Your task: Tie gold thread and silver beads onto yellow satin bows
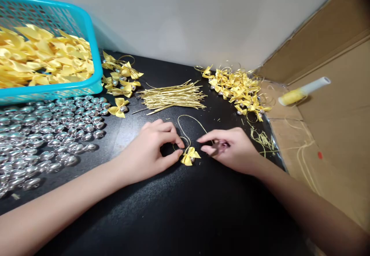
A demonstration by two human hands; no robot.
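Note:
My left hand (153,150) rests on the black table (179,209) with thumb and forefinger pinched on a small yellow ribbon bow (190,156) that has a silver bead under it. A thin gold cord (187,125) loops up from the bow. My right hand (231,148) lies just right of the bow, thumb and forefinger close together at the cord's end; whether they grip it I cannot tell for sure. Both hands sit near the table's middle.
A turquoise basket (95,51) of yellow bows stands at the far left, with several silver beads (49,132) spread below it. A bundle of cut gold cords (173,96), loose bows (120,76), a pile of finished bows (239,88), a thread spool (303,91) and cardboard (338,132) lie beyond.

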